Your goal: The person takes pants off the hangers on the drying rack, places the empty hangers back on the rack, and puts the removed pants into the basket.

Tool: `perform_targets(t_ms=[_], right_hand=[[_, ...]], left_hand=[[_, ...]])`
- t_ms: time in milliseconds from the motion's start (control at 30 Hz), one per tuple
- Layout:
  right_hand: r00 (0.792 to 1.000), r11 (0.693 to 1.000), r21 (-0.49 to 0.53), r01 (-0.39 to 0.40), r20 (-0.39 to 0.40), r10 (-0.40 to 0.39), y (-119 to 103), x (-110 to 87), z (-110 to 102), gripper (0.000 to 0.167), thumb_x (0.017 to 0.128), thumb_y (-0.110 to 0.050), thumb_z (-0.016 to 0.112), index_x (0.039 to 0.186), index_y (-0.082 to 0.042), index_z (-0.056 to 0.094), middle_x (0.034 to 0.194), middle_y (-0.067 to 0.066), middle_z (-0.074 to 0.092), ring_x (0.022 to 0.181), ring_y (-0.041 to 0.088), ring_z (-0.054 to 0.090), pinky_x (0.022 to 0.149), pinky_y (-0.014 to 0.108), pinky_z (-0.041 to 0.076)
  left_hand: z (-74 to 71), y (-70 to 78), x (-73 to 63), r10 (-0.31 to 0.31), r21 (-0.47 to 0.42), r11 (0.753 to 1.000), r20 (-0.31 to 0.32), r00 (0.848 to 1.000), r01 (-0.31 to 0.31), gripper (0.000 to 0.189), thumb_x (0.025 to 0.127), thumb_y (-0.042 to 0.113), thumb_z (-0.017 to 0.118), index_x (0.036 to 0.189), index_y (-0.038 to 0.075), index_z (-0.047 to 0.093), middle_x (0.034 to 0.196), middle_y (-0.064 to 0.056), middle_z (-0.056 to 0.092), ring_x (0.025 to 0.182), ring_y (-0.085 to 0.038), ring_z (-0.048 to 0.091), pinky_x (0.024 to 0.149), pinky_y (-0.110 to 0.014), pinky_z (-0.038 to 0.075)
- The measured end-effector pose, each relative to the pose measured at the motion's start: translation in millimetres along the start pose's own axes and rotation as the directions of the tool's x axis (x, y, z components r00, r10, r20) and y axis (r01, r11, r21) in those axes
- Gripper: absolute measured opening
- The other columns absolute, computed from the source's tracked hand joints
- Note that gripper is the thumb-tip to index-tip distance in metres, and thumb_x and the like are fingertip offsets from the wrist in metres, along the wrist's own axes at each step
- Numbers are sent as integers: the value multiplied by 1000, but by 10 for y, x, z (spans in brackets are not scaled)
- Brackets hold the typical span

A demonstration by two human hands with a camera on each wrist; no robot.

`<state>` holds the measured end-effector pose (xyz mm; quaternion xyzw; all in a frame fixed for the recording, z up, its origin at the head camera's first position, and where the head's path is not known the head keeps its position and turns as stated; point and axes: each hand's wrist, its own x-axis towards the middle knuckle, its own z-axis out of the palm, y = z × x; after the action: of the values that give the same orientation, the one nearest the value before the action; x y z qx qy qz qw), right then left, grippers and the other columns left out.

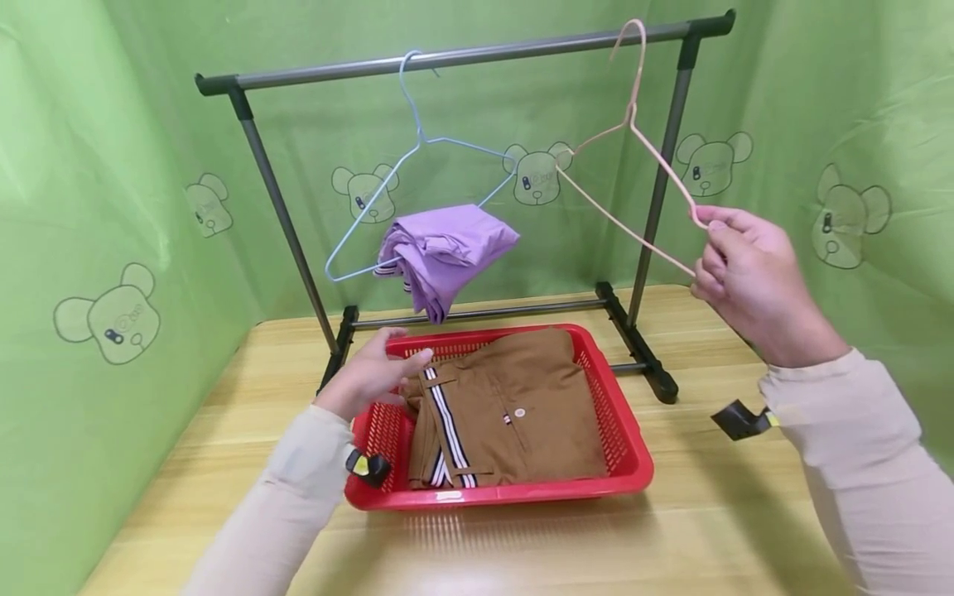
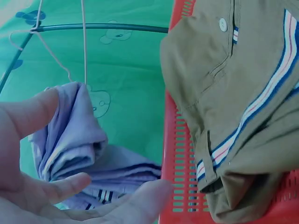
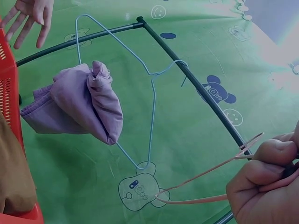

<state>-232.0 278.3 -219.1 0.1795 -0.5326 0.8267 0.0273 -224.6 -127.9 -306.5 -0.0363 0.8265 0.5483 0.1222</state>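
Observation:
My right hand (image 1: 749,277) pinches the lower corner of a pink wire hanger (image 1: 622,222), whose hook is up at the rack's rail. No garment is on this hanger. My left hand (image 1: 376,368) is held with spread fingers over the left rim of a red basket (image 1: 637,463), holding nothing. Inside the basket lie folded brown trousers (image 1: 537,439) with a striped side band and a button. Above the left hand, a folded purple garment (image 1: 455,244) is draped over the bottom bar of a blue hanger (image 1: 361,219) hooked on the rail.
A grey metal rack (image 1: 484,56) with black joints and feet stands behind the basket on a wood-patterned table (image 1: 186,497). Green cloth (image 1: 462,108) printed with bear faces encloses the back and sides. A black wrist camera (image 1: 739,420) sits at my right sleeve.

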Motion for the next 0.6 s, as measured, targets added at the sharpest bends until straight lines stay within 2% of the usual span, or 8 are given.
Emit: perform_targets(t_ms=[133, 267, 433, 600], right_hand=[[1000, 1000, 8, 5, -2, -5, -19, 23, 29, 34, 102, -14, 48, 133, -1, 41, 55, 1, 42, 43, 12, 35, 42, 26, 20], [1000, 1000, 5, 2, -17, -2, -42, 52, 43, 33, 102, -14, 48, 132, -1, 43, 56, 1, 42, 43, 13, 35, 42, 25, 21], [1000, 1000, 3, -2, -21, 2, -59, 73, 57, 31, 102, -14, 50, 130, -2, 46, 56, 1, 43, 43, 13, 37, 40, 25, 25], [1000, 1000, 11, 6, -6, -6, -68, 76, 74, 32, 101, -15, 50, 130, -1, 47, 56, 2, 44, 42, 13, 37, 40, 25, 26]], left_hand=[[-87, -77, -95, 8, 16, 1000, -32, 999, -7, 73, 93, 38, 65, 149, 14, 25, 143, -24, 40, 120, -40, 52, 94, -45, 49], [-151, -156, -198, 14, 62, 998, -34, 999, -12, 77, 92, 42, 64, 150, 12, 23, 148, -24, 33, 125, -42, 46, 103, -53, 39], [-214, -294, -271, 32, 77, 997, -47, 998, -28, 80, 91, 41, 66, 150, 10, 21, 152, -24, 27, 132, -44, 37, 102, -61, 35], [-236, -488, -293, -9, 53, 999, -44, 999, 11, 86, 91, 40, 66, 152, 7, 16, 152, -25, 24, 134, -46, 33, 101, -64, 34]])
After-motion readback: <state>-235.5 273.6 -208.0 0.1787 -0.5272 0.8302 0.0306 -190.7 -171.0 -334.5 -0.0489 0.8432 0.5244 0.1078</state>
